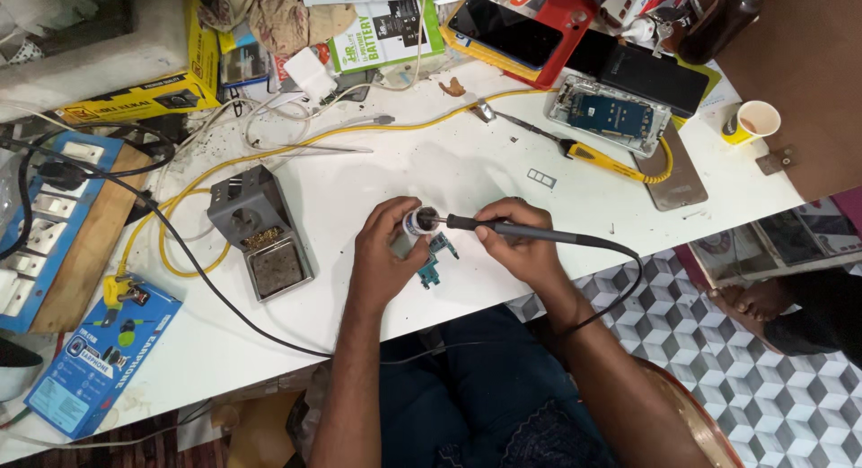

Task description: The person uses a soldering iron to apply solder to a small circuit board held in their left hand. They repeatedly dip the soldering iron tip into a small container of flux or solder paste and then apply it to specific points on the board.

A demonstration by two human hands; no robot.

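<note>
White workbench (503,172) lay cluttered; left hand (382,262) clasped a small, light jar (418,224), beside which right hand (521,248) pinched a stiff soldering iron (516,229) by its grip.

White table (431,176) bears a grey stand (260,230), yellow cable (269,149), paper cup (754,122).

Both forearms bare, no sleeves, no watch or rings visible. Left hand (384,257) and right hand (519,244) ungloved. Dark blue trousers (476,396) at 6 o'clock, faint speckled print.
</note>
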